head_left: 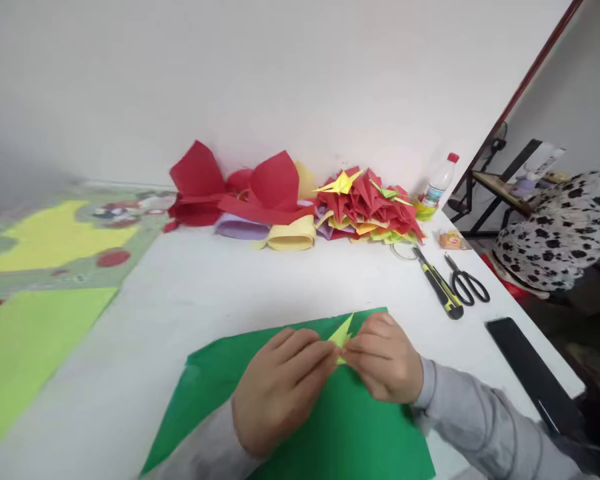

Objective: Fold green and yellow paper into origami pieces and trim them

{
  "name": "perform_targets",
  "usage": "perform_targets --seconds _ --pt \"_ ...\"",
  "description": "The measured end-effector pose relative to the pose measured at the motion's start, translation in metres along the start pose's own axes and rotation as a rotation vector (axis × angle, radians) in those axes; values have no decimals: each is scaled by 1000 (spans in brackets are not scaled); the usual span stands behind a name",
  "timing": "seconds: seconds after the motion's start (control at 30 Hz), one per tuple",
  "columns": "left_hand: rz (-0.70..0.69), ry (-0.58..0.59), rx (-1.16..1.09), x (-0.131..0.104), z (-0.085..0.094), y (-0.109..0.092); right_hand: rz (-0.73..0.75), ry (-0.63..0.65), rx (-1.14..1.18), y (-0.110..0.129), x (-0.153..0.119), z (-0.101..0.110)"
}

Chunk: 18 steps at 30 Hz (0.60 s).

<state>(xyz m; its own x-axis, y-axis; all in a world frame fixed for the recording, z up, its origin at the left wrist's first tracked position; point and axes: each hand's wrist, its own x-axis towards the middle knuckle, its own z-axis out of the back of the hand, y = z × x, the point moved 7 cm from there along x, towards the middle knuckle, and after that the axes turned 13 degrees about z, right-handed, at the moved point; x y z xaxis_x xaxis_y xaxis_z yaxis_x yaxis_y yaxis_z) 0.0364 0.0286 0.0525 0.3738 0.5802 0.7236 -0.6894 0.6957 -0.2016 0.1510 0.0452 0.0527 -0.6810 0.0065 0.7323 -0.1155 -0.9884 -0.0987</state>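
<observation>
Back edge of surface: crane heap, bottle to its right. Near right edge: cutter, left of scissors. Front edge: sheet, folded piece above.

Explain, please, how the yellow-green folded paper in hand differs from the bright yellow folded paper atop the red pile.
Left hand and right hand pinch the yellow-green folded paper; the bright yellow folded paper rests on the red paper pile. Hands partly cover the first; the second's points spread uncovered. Both look pointed.
</observation>
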Motion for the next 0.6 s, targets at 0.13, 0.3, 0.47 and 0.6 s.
perform_targets --seconds 0.13,0.3,0.47,0.6 --pt "-32 13 10 4 0 -2 -9 38 11 -3 3 -4" --pt "-54 44 11 3 -4 -5 58 94 -47 4 5 -9" --pt "-37 30 -7 3 1 0 47 56 -67 7 6 -4" --pt "-19 5 16 6 7 10 23 17 -88 2 5 1"
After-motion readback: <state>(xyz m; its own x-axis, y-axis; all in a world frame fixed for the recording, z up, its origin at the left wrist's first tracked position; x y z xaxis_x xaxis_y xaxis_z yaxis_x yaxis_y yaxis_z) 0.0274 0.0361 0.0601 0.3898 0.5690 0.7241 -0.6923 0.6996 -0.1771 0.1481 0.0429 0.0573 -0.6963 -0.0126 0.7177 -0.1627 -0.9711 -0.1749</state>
